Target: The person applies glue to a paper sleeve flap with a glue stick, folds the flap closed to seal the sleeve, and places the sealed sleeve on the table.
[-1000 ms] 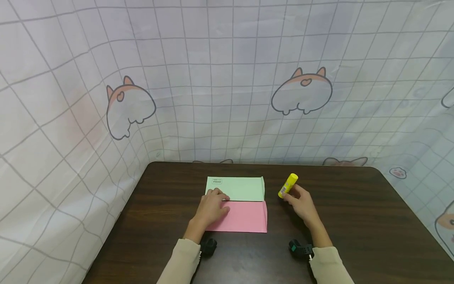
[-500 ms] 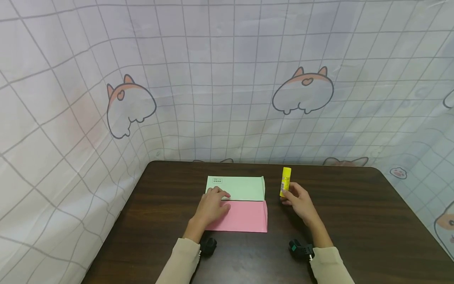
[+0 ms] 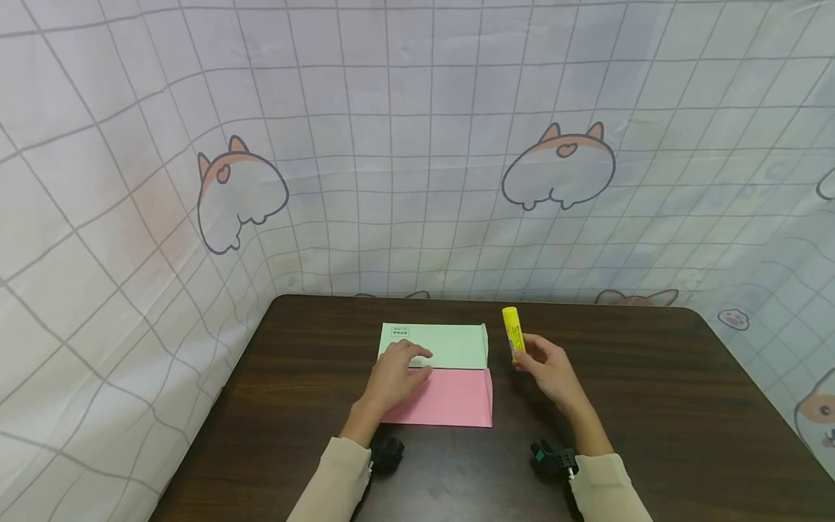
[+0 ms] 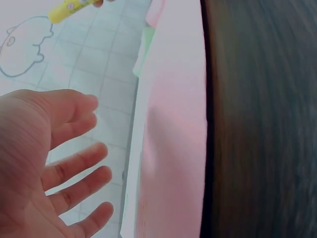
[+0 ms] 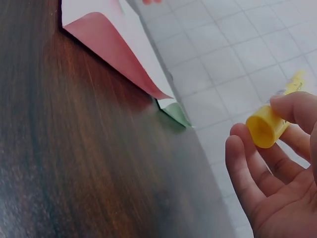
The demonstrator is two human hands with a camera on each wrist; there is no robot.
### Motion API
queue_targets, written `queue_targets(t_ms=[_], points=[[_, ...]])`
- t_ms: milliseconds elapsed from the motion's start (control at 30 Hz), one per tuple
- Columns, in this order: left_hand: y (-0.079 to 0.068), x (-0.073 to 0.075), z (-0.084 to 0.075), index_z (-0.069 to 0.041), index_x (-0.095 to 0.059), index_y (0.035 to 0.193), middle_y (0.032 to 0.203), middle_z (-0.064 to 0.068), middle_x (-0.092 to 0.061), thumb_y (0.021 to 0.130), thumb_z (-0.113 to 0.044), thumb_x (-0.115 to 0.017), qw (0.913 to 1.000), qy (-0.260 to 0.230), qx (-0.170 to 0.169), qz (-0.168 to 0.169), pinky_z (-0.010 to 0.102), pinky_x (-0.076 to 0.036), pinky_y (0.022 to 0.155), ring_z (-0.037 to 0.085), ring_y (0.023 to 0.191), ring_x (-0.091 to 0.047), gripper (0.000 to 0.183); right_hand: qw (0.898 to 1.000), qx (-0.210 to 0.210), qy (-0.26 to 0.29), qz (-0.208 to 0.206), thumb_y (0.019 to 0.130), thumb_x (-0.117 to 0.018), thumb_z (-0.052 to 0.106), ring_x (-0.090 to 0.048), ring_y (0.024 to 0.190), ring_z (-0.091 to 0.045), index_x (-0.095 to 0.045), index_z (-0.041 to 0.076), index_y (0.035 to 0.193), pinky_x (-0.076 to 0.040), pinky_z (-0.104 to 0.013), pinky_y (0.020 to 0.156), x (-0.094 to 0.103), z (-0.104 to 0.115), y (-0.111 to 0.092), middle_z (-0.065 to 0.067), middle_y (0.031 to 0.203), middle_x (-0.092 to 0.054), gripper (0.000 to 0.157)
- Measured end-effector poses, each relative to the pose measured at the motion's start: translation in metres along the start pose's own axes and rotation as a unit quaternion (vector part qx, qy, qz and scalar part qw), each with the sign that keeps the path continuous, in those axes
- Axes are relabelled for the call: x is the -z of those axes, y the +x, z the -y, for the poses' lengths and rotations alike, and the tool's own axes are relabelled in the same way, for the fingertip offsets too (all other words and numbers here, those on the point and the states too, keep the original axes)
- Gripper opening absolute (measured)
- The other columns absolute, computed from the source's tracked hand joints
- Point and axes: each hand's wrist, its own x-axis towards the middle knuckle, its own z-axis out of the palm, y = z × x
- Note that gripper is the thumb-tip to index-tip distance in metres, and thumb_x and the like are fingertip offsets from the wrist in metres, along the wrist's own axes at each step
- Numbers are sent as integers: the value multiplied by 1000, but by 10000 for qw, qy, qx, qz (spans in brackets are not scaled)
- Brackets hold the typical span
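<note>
A yellow glue stick leans up out of my right hand, pinched near its lower end between thumb and fingers. The right wrist view shows the round yellow end of the glue stick and the hand's other fingers spread below it. My left hand hovers over the left part of two envelopes, its fingers parted and holding nothing in the left wrist view. A green envelope lies behind a pink envelope. The flaps on their right ends stand slightly raised.
Both envelopes lie on a dark brown wooden table. A white gridded cloth with cartoon animal shapes hangs behind the table and at its sides. Black camera mounts sit on both wrists.
My right hand has turned the glue stick from leaning right, through upright, to leaning left. The left hand has shifted slightly right and appears lifted from the envelopes.
</note>
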Motion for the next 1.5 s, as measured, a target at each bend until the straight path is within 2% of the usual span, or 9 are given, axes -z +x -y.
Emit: queue_targets(t_ms=[167,300,467,633,800,967,1033,1300,1500], points=[[1,-1,-5,-15,-75,119,116,5,-72,96,-26,-72,9976,-687,24,11,47,-51,98,25,113,-63,26,9997,242,34,68,101,-65,18,-68,96,-25,-56,-2,139,-59,-23,85,0,1,0,-27,123,-63,44],[1,-1,-8,-12,-74,121,113,7,-72,97,-25,-71,9946,-1038,1,-66,44,-52,93,23,106,-63,27,9990,431,9,143,102,-64,16,-66,95,-22,-57,-3,139,-57,-21,84,0,3,-1,-28,121,-63,42],[0,-1,-13,-11,-73,121,113,7,-72,97,-24,-70,9893,-1446,31,-170,47,-52,94,24,106,-65,27,9977,615,-88,276,102,-63,13,-65,92,-16,-59,-4,137,-56,-18,82,-1,6,-2,-24,113,-63,39],[0,-2,-16,-10,-71,124,110,2,-71,98,-27,-70,9841,-1769,135,-126,46,-52,94,21,105,-65,31,9959,755,-123,483,101,-65,15,-67,91,-18,-64,-2,132,-57,-21,82,-4,8,-1,-21,112,-66,36],[0,-4,-18,-13,-69,129,111,-1,-71,98,-31,-69,9806,-1943,235,94,40,-52,94,17,107,-65,36,9957,608,-263,648,99,-68,19,-66,92,-22,-67,3,130,-57,-27,84,-7,9,-2,-19,115,-69,35],[0,-3,-21,-20,-65,135,115,-1,-70,98,-34,-70,9772,-2077,273,337,37,-52,96,15,109,-64,41,9938,660,-475,757,98,-70,19,-64,90,-22,-69,6,130,-57,-34,81,-10,10,-2,-13,113,-69,34],[0,-3,-21,-23,-63,137,114,-2,-70,98,-35,-70,9774,-2067,272,339,35,-53,95,15,108,-64,42,9926,731,-538,810,98,-70,19,-64,89,-21,-69,7,130,-58,-36,80,-11,11,-2,-12,113,-69,34],[1,-2,-23,-24,-62,138,109,-2,-72,97,-36,-70,9749,-2212,193,168,35,-52,93,15,106,-66,43,9889,905,-616,1000,97,-70,15,-62,89,-23,-70,5,129,-59,-35,80,-14,17,-4,-14,112,-69,34],[2,-2,-25,-24,-61,139,110,-4,-72,96,-37,-71,9739,-2252,215,190,35,-53,93,14,106,-66,46,9879,911,-700,1045,97,-70,15,-62,91,-22,-71,8,128,-57,-28,78,-17,18,-2,-10,112,-70,32]])
